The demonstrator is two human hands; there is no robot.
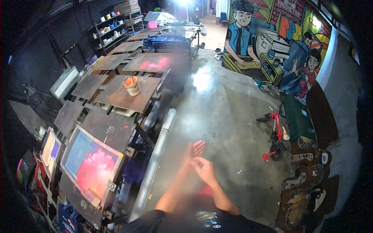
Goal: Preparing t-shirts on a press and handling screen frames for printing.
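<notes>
In front of my body my left hand [197,148] is held up with its fingers stretched out and part of the palm showing. It holds nothing that I can see, and its wrist and forearm are blurred. Just below it, my right hand [203,169] is closed, thumb and fingertips drawn together at the left wrist. What the right fingers pinch, if anything, is too small to make out. To my left, a printing screen [73,150] smeared with bright pink ink lies tilted on a dark board, apart from both hands.
Rows of printing boards [89,86] run along my left, one bearing an ink-stained bucket [132,86]. Folded dark shirts [165,41] are stacked farther back. Concrete floor [229,128] stretches ahead. A small red bike [276,132] lies at right, beside stained mats [297,194] and a mural wall.
</notes>
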